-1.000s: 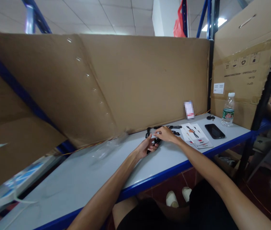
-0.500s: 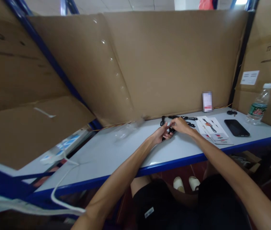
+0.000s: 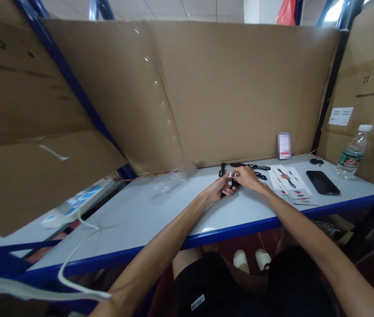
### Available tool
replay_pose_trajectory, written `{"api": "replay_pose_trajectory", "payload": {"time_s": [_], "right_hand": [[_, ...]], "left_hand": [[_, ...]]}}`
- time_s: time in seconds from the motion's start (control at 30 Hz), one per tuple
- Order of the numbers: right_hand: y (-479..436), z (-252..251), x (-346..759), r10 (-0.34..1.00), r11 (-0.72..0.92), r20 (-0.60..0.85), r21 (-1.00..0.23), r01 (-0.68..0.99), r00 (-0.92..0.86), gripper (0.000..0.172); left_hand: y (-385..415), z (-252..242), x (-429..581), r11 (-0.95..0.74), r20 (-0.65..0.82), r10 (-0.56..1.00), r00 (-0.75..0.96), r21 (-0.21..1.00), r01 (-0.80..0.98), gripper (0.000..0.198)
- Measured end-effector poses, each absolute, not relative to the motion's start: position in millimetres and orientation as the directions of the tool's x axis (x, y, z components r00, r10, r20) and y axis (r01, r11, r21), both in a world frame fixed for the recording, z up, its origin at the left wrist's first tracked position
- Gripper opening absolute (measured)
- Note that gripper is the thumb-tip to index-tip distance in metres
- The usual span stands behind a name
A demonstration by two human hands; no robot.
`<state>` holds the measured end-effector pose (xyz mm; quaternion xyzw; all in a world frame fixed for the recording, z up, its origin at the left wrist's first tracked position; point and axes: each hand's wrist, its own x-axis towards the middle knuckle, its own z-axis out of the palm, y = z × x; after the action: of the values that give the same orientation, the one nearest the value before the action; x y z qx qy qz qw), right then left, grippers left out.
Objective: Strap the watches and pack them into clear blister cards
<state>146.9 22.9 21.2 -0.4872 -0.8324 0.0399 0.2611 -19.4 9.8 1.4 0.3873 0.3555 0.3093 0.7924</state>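
Small black plastic piece, maybe part of a watch band, sits between the person's two hands, just above the light grey table with the blue edge. It is near the back of the table, close to the middle. The left hand has its fingers curled in and holds the piece from the left side. The right hand comes from the other side, with its fingers bent and pinched down on the same piece. The two hands touch each other there. The piece is too small and dark to see its shape well. Just behind the hands lie more thin black straps, flat on the table. To the right of the hands is a little pile of white paper cards with watch pictures. Next to the cards lies a flat black phone, and past it stands a clear plastic water bottle with a green label. To the left of the hands lies a crumpled clear plastic bag. A big brown cardboard wall stands along the back of the table. Far to the left is a white power strip with a white cable hanging down.
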Motion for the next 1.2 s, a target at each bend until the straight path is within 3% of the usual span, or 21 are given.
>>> {"api": "replay_pose_trajectory", "payload": {"time_s": [0.2, 0.63, 1.2], "right_hand": [[20.9, 26.4, 150.0, 0.853, 0.467, 0.386, -0.267, 0.843, -0.351, 0.019], [30.3, 26.8, 163.2, 0.786, 0.594, 0.372, -0.232, 0.77, -0.494, 0.025], [17.7, 23.3, 153.1, 0.778, 0.562, 0.403, -0.104, 0.82, -0.482, 0.04]], "left_hand": [[11.7, -1.2, -21.0, 0.521, -0.304, 0.757, 0.578, 0.815, -0.254, 0.042], [16.5, -4.4, -24.4, 0.567, -0.287, 0.719, 0.633, 0.769, -0.295, 0.035], [3.0, 7.3, -15.7, 0.481, -0.313, 0.816, 0.486, 0.833, -0.272, 0.044]]}}
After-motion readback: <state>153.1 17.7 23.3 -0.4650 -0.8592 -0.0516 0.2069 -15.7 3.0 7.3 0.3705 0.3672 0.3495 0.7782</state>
